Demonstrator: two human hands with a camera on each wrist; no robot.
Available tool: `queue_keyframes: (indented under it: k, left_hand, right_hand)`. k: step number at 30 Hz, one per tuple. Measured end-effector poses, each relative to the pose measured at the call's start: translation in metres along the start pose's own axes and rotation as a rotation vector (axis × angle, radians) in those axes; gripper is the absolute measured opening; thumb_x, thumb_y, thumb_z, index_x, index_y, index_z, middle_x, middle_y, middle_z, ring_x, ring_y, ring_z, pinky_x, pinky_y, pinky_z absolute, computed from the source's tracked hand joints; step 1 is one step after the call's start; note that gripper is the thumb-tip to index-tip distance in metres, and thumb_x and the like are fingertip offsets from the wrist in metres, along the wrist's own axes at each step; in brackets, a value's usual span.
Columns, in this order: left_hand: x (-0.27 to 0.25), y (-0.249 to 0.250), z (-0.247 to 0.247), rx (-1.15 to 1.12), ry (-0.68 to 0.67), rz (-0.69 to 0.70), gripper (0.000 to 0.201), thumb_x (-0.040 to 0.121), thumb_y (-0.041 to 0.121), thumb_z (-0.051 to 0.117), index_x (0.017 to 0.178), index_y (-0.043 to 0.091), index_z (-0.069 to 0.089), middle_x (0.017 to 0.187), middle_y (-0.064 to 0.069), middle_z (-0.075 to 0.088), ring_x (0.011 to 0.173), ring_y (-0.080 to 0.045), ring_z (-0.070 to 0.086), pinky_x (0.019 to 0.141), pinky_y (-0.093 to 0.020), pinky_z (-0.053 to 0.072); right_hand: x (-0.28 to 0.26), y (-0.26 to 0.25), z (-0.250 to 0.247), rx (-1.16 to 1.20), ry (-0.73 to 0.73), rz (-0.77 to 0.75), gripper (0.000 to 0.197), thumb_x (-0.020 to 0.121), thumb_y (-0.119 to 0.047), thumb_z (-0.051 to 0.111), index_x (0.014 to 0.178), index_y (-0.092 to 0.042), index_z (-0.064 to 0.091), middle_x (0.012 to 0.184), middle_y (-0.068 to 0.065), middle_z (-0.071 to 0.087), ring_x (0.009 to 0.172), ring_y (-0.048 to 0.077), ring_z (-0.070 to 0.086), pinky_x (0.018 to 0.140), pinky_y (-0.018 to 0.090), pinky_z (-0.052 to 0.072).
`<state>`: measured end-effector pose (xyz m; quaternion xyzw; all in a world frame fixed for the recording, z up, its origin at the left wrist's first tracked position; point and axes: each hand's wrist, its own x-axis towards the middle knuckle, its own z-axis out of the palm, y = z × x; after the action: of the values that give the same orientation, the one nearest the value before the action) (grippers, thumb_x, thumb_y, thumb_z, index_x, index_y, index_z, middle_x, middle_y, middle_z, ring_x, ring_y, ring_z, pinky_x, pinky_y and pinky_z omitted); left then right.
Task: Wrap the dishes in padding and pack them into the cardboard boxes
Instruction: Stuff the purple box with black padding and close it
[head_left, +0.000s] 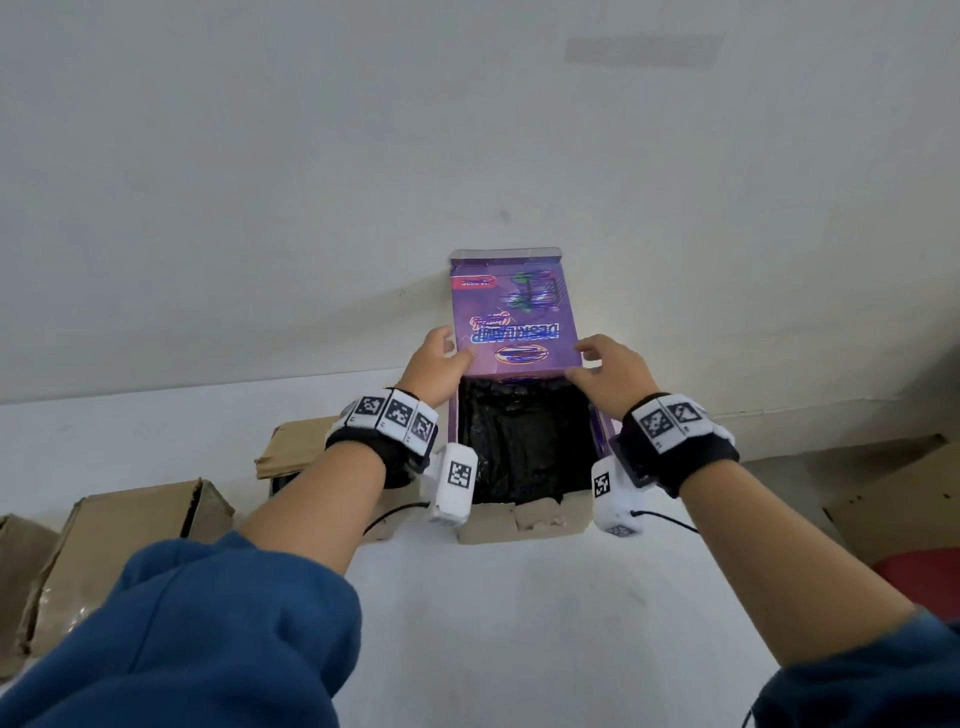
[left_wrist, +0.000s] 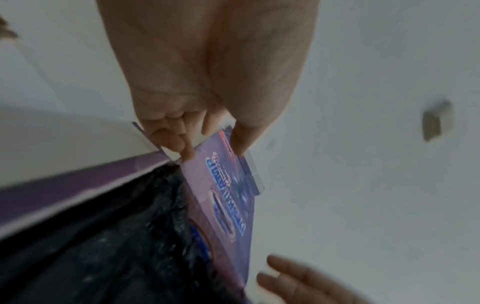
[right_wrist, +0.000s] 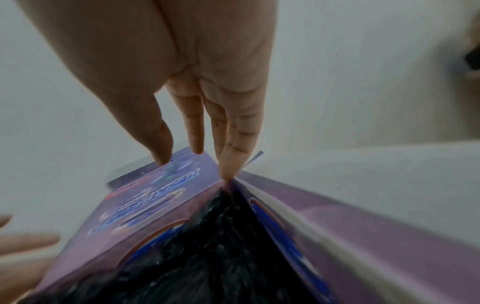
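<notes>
A purple printed box (head_left: 524, 525) stands open on the white surface against the wall. Its lid flap (head_left: 514, 312) stands upright. Inside lies a bundle in black padding (head_left: 519, 447); whatever it wraps is hidden. My left hand (head_left: 441, 353) pinches the flap's left edge, thumb on the printed face, which the left wrist view shows at the left hand (left_wrist: 211, 148) on the flap (left_wrist: 223, 205). My right hand (head_left: 602, 364) touches the flap's lower right corner with straight fingers; the right wrist view shows its fingertips (right_wrist: 226, 170) at that corner above the black padding (right_wrist: 207, 257).
Brown cardboard boxes sit at the left (head_left: 130, 540) and just left of the purple box (head_left: 291, 452). Another cardboard box (head_left: 893, 499) and a red object (head_left: 924, 577) are at the right. The wall rises directly behind the box.
</notes>
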<state>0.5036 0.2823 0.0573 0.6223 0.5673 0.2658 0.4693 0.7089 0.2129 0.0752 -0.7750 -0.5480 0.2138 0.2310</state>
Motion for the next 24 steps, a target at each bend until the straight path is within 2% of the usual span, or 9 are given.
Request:
queue_keyframes:
  k: [3, 6, 9, 12, 15, 17, 19, 21, 24]
  left_hand:
    - [0.009, 0.006, 0.001, -0.027, 0.008, -0.095, 0.057, 0.096, 0.032, 0.048, 0.144, 0.008, 0.03, 0.139, -0.012, 0.048, 0.13, -0.026, 0.043, 0.11, -0.035, 0.032]
    - [0.01, 0.002, -0.003, 0.297, -0.033, -0.17, 0.056, 0.095, 0.043, 0.037, 0.142, 0.013, 0.034, 0.144, -0.011, 0.044, 0.135, -0.031, 0.033, 0.108, -0.033, 0.026]
    - [0.009, -0.007, -0.008, 0.406, -0.192, -0.235, 0.079, 0.078, 0.058, 0.032, 0.132, 0.001, 0.045, 0.136, -0.023, 0.048, 0.122, -0.036, 0.049, 0.1, -0.036, 0.039]
    - [0.004, -0.01, -0.016, 0.39, -0.159, -0.213, 0.066, 0.085, 0.054, 0.046, 0.109, -0.006, 0.059, 0.108, -0.025, 0.063, 0.102, -0.04, 0.061, 0.09, -0.039, 0.049]
    - [-0.004, -0.003, -0.02, 0.241, -0.026, -0.143, 0.034, 0.087, 0.042, 0.052, 0.073, 0.011, 0.052, 0.075, -0.013, 0.055, 0.077, -0.035, 0.061, 0.074, -0.037, 0.054]
    - [-0.017, 0.003, -0.019, 0.107, -0.023, -0.141, 0.023, 0.094, 0.034, 0.048, 0.082, 0.014, 0.048, 0.08, -0.008, 0.052, 0.069, -0.025, 0.058, 0.058, -0.028, 0.056]
    - [-0.024, 0.003, -0.014, 0.038, -0.048, -0.116, 0.022, 0.097, 0.029, 0.043, 0.105, 0.009, 0.049, 0.093, -0.008, 0.054, 0.075, -0.022, 0.059, 0.058, -0.028, 0.056]
    - [-0.028, -0.002, -0.008, 0.025, -0.037, -0.062, 0.025, 0.099, 0.027, 0.039, 0.114, 0.01, 0.05, 0.1, -0.011, 0.056, 0.078, -0.024, 0.06, 0.066, -0.035, 0.057]
    - [-0.031, -0.012, -0.001, -0.014, -0.017, 0.0, 0.03, 0.1, 0.024, 0.035, 0.115, 0.012, 0.058, 0.102, -0.011, 0.059, 0.073, -0.023, 0.058, 0.067, -0.033, 0.057]
  right_hand:
    - [0.012, 0.009, -0.006, -0.126, -0.057, 0.116, 0.052, 0.088, -0.032, 0.06, 0.133, -0.011, 0.046, 0.134, 0.015, 0.052, 0.125, 0.03, 0.047, 0.103, 0.033, 0.032]
    - [0.011, 0.019, -0.008, -0.343, -0.174, 0.191, 0.061, 0.087, -0.037, 0.06, 0.14, -0.017, 0.037, 0.137, 0.015, 0.048, 0.127, 0.033, 0.044, 0.105, 0.037, 0.03]
    - [0.008, 0.026, -0.013, -0.183, -0.2, 0.206, 0.069, 0.085, -0.029, 0.067, 0.143, -0.013, 0.033, 0.141, 0.016, 0.046, 0.128, 0.033, 0.044, 0.102, 0.034, 0.036]
    - [0.009, 0.03, -0.021, -0.084, -0.137, 0.189, 0.072, 0.081, -0.021, 0.071, 0.141, -0.009, 0.033, 0.133, 0.019, 0.05, 0.122, 0.033, 0.049, 0.098, 0.036, 0.04]
    - [0.005, 0.029, -0.026, 0.162, -0.141, 0.199, 0.049, 0.085, -0.011, 0.065, 0.129, -0.006, 0.044, 0.107, 0.015, 0.059, 0.086, 0.029, 0.062, 0.069, 0.035, 0.055]
    - [-0.001, 0.026, -0.025, 0.224, -0.196, 0.158, 0.025, 0.09, -0.009, 0.057, 0.114, -0.004, 0.055, 0.093, 0.012, 0.06, 0.067, 0.02, 0.06, 0.053, 0.026, 0.054]
    - [-0.007, 0.025, -0.021, 0.222, -0.25, 0.101, 0.016, 0.093, -0.006, 0.05, 0.105, -0.006, 0.059, 0.086, 0.008, 0.057, 0.065, 0.018, 0.058, 0.048, 0.02, 0.054]
    - [-0.011, 0.028, -0.014, 0.203, -0.277, 0.061, 0.024, 0.093, -0.003, 0.047, 0.111, -0.012, 0.059, 0.085, 0.003, 0.054, 0.072, 0.023, 0.058, 0.058, 0.024, 0.058]
    - [-0.013, 0.039, -0.005, 0.04, -0.232, -0.017, 0.037, 0.085, -0.009, 0.059, 0.121, -0.017, 0.061, 0.101, 0.003, 0.054, 0.087, 0.024, 0.058, 0.091, 0.039, 0.051]
